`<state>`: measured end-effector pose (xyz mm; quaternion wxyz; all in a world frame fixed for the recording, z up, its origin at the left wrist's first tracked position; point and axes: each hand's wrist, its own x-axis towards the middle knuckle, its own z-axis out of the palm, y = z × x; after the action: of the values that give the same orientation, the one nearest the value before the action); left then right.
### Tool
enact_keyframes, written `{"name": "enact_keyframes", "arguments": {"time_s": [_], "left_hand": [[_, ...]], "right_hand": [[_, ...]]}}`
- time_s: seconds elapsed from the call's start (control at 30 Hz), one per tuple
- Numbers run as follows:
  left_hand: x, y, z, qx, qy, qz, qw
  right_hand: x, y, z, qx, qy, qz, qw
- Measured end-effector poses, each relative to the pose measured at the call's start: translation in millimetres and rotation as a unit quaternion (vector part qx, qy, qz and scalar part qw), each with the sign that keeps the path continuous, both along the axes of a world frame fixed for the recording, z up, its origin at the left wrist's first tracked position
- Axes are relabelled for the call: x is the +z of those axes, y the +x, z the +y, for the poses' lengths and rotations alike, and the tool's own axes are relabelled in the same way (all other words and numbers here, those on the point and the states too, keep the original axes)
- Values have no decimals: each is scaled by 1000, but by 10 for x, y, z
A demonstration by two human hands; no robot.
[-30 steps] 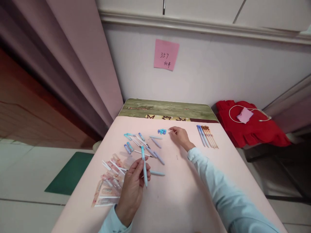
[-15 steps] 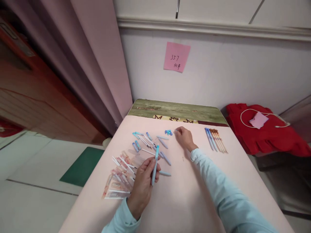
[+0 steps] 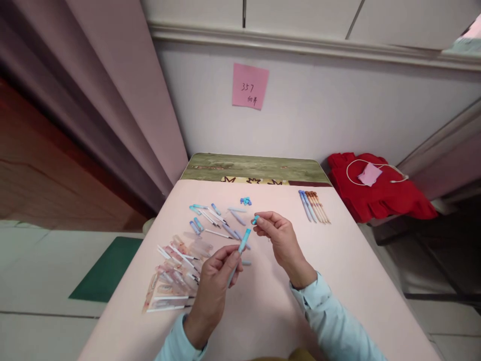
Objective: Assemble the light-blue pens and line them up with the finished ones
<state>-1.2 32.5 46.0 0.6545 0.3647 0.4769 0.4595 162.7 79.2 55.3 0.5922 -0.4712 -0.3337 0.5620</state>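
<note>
My left hand (image 3: 221,265) grips a light-blue pen barrel (image 3: 244,241), its bright blue upper end tilted up and to the right. Just above and right of that end, my right hand (image 3: 278,235) pinches a small turquoise pen topper (image 3: 255,219); a small gap separates the two. Behind them lies a little heap of blue and turquoise toppers (image 3: 245,201). Loose blue barrel parts (image 3: 196,225) and white refills (image 3: 213,233) are scattered left of my hands. Nearer to me on the left is a pile of clear and pinkish pen parts with refills (image 3: 176,271).
A row of blue and brown pens (image 3: 314,206) lies at the table's right. The pale cloth (image 3: 285,321) stops short of the green far table end (image 3: 255,167). A red-covered seat (image 3: 376,195) with a white cable stands to the right; a curtain (image 3: 112,100) hangs left.
My right hand has come back from beside the topper heap toward the pen barrel, now with a turquoise topper in its fingertips. The barrel has tilted further right. The camera view has shifted.
</note>
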Motion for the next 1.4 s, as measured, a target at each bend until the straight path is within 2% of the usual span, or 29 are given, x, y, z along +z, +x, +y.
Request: {"name": "enact_keyframes", "arguments": {"time_s": [0.27,0.57,0.73,0.93,1.13,1.4], "left_hand": [[61,-3,-62,-17,0,7,1000],[52,-9,-64,-29,-8,9,1000],[49,-16,-61,-37,-6,14,999],[101,-20,-62,-81,-37,-12,996],[108,-31,-83,-81,-46,-29,995],[69,2,-132,-70,-47,-47,995]], "right_hand": [[37,13,-54,13,16,-2,1000],[60,57,-90,27,17,-18,999],[65,100,-82,72,16,-25,997],[45,128,-9,165,-32,56,984],[28,28,-35,146,-33,73,986],[6,4,-94,154,-22,67,986]]}}
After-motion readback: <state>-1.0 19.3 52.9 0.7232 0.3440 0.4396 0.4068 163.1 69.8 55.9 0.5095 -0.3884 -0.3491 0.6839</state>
